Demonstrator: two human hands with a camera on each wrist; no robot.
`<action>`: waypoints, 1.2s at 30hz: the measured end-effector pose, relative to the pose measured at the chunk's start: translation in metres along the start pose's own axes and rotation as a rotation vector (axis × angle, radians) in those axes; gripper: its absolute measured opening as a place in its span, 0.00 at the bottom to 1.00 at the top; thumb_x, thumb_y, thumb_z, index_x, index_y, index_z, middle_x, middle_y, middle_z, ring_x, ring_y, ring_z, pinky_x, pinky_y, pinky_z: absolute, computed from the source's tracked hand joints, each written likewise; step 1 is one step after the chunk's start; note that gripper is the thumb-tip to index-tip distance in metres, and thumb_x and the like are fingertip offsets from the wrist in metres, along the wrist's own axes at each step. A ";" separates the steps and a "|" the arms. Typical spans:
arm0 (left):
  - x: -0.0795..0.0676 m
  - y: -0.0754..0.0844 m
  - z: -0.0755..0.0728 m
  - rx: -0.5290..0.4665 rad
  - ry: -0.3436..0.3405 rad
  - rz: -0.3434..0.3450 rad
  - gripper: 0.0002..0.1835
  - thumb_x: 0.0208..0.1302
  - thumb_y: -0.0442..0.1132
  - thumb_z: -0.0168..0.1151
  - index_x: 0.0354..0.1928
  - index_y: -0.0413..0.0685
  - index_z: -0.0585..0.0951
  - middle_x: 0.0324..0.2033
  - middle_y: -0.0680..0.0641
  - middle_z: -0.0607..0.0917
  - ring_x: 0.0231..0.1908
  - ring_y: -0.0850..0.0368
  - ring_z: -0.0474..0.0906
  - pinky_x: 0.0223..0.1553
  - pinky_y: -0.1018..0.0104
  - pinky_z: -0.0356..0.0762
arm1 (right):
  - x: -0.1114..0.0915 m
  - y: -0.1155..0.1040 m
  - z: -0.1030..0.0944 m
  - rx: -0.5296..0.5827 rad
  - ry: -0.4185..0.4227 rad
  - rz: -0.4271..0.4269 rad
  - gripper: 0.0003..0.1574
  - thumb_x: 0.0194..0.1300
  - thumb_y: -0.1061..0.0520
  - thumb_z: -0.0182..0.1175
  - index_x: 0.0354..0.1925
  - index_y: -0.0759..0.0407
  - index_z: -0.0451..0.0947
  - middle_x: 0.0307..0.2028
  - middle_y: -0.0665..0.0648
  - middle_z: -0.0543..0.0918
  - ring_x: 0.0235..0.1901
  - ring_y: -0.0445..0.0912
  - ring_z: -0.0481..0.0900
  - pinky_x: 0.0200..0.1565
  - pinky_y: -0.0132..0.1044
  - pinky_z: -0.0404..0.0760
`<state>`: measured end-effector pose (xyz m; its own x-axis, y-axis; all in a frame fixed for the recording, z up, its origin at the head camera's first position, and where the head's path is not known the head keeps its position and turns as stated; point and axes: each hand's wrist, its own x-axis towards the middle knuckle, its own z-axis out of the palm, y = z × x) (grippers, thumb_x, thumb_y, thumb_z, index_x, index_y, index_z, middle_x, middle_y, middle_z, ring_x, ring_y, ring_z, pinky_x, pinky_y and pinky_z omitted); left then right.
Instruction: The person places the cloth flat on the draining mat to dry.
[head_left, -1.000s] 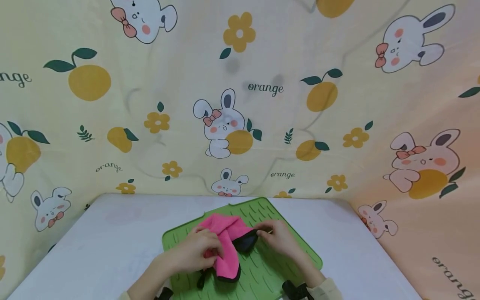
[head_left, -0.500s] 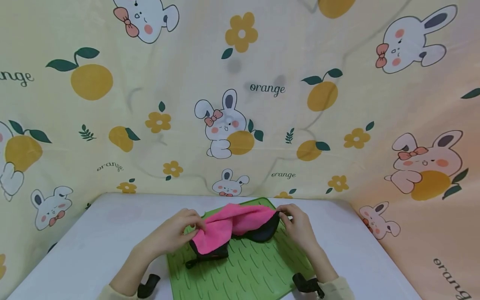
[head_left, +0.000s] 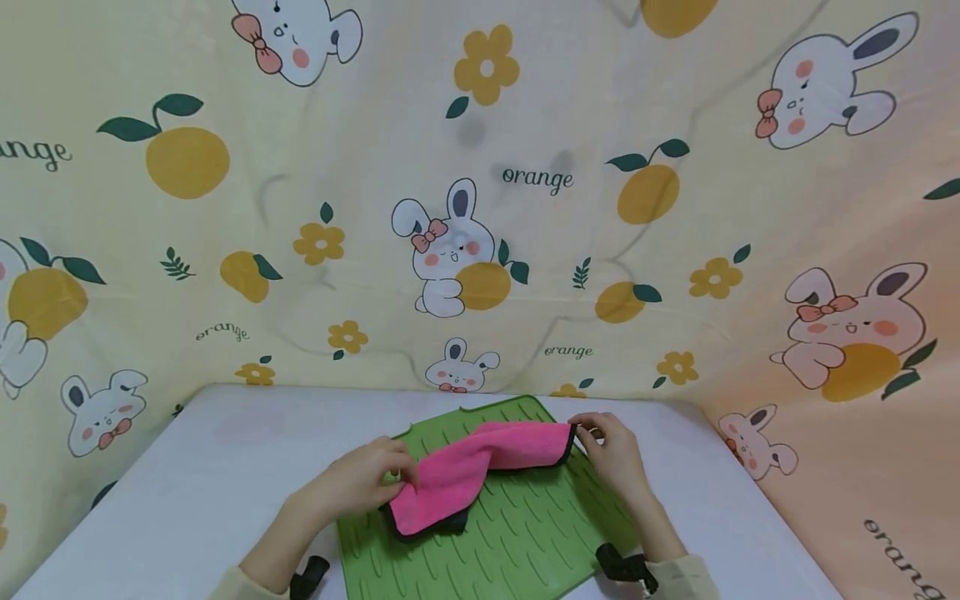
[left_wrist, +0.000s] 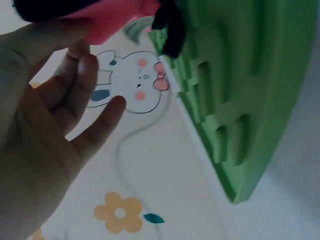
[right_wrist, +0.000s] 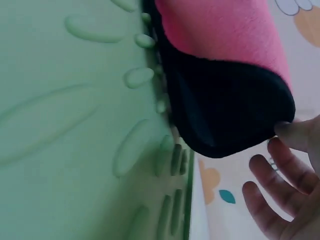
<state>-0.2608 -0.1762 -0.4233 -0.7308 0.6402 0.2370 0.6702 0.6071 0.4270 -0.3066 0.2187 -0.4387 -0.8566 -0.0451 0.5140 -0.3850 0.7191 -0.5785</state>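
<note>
A pink cloth piece point(head_left: 453, 479) with black edging is stretched over the green ridged mat point(head_left: 525, 533). My left hand point(head_left: 363, 479) pinches its near left end, where a dark underside and a short black strap point(left_wrist: 172, 30) show in the left wrist view. At the far right end, my right hand point(head_left: 615, 458) pinches a rounded black-trimmed corner between thumb and forefinger, its other fingers loosely bent. The right wrist view shows the black lining point(right_wrist: 220, 105) under the pink face. A twist crosses the cloth's middle.
Beneath the mat is a white table point(head_left: 240, 450), reaching back to a cloth backdrop point(head_left: 570, 250) printed with rabbits and oranges. Black camera mounts point(head_left: 626, 567) sit at both wrists, close over the mat's near edges.
The bunched, folded cloth has been spread sideways. My right hand moved right with its corner, and my left hand moved left, then slightly nearer. The pink face now lies flatter toward the view.
</note>
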 end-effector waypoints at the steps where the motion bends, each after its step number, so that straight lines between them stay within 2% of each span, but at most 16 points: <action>1: 0.000 -0.001 0.002 0.003 -0.015 -0.007 0.11 0.65 0.28 0.69 0.37 0.56 0.89 0.35 0.62 0.80 0.41 0.63 0.77 0.45 0.64 0.81 | 0.000 0.001 0.001 0.003 -0.027 0.014 0.10 0.69 0.70 0.64 0.44 0.61 0.88 0.39 0.59 0.86 0.38 0.54 0.86 0.43 0.49 0.84; 7: 0.001 -0.001 0.004 -0.013 -0.070 -0.070 0.13 0.64 0.27 0.69 0.37 0.57 0.89 0.35 0.61 0.79 0.36 0.67 0.77 0.39 0.67 0.80 | -0.002 0.000 0.000 0.014 -0.148 0.087 0.13 0.70 0.69 0.62 0.49 0.61 0.87 0.46 0.61 0.88 0.45 0.58 0.86 0.43 0.48 0.85; 12: 0.002 0.008 -0.001 -0.019 -0.061 -0.084 0.10 0.65 0.29 0.70 0.39 0.54 0.90 0.35 0.58 0.82 0.39 0.64 0.79 0.42 0.65 0.82 | 0.000 -0.011 -0.011 0.027 -0.138 0.074 0.12 0.70 0.65 0.65 0.51 0.61 0.87 0.45 0.60 0.88 0.44 0.55 0.87 0.43 0.45 0.85; 14: 0.003 0.014 -0.003 -0.027 -0.058 -0.082 0.09 0.66 0.30 0.70 0.41 0.53 0.90 0.35 0.58 0.82 0.39 0.64 0.79 0.43 0.66 0.82 | 0.001 -0.018 -0.015 0.052 -0.141 0.034 0.10 0.69 0.63 0.67 0.49 0.60 0.87 0.44 0.57 0.88 0.42 0.52 0.87 0.42 0.43 0.85; 16: 0.004 0.022 -0.003 -0.050 -0.061 -0.066 0.08 0.66 0.31 0.70 0.42 0.51 0.90 0.37 0.59 0.83 0.40 0.66 0.79 0.44 0.66 0.83 | 0.002 -0.025 -0.018 0.082 -0.182 -0.029 0.09 0.68 0.62 0.69 0.47 0.58 0.87 0.42 0.54 0.88 0.39 0.49 0.86 0.40 0.39 0.85; 20: 0.006 0.032 0.002 -0.069 -0.099 -0.047 0.07 0.67 0.34 0.71 0.44 0.54 0.89 0.39 0.62 0.83 0.40 0.69 0.79 0.45 0.68 0.82 | 0.001 -0.037 -0.016 0.149 -0.341 -0.174 0.07 0.67 0.61 0.71 0.45 0.57 0.86 0.38 0.49 0.86 0.36 0.41 0.84 0.37 0.34 0.84; 23: 0.006 0.034 0.008 -0.054 -0.134 -0.055 0.09 0.64 0.37 0.74 0.44 0.56 0.88 0.39 0.63 0.83 0.39 0.70 0.78 0.44 0.69 0.81 | -0.001 -0.042 -0.008 0.138 -0.425 -0.249 0.08 0.66 0.62 0.71 0.45 0.58 0.86 0.37 0.49 0.84 0.34 0.39 0.81 0.36 0.33 0.83; 28: 0.005 0.034 0.017 -0.043 -0.202 -0.101 0.14 0.56 0.41 0.81 0.45 0.57 0.88 0.38 0.63 0.81 0.37 0.69 0.76 0.39 0.69 0.78 | -0.007 -0.044 0.008 0.047 -0.459 -0.269 0.12 0.63 0.62 0.73 0.46 0.57 0.86 0.41 0.52 0.83 0.37 0.45 0.79 0.40 0.41 0.84; 32: 0.004 0.032 0.020 -0.051 -0.239 -0.121 0.19 0.52 0.41 0.83 0.46 0.57 0.87 0.38 0.64 0.81 0.36 0.69 0.75 0.39 0.70 0.78 | -0.011 -0.039 0.017 -0.023 -0.492 -0.238 0.17 0.64 0.60 0.73 0.52 0.56 0.85 0.48 0.53 0.83 0.47 0.50 0.82 0.50 0.50 0.83; 36: 0.005 0.029 0.020 -0.057 -0.253 -0.141 0.21 0.50 0.40 0.85 0.47 0.57 0.87 0.39 0.63 0.82 0.37 0.70 0.76 0.40 0.70 0.78 | -0.013 -0.032 0.023 -0.054 -0.576 -0.227 0.24 0.66 0.58 0.72 0.59 0.58 0.81 0.56 0.54 0.80 0.56 0.54 0.81 0.58 0.56 0.80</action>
<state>-0.2420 -0.1460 -0.4272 -0.7561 0.6525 -0.0504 0.5505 0.6757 0.4903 -0.2909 0.1804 -0.4415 -0.8092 -0.5569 0.1874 -0.5741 0.6813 -0.4541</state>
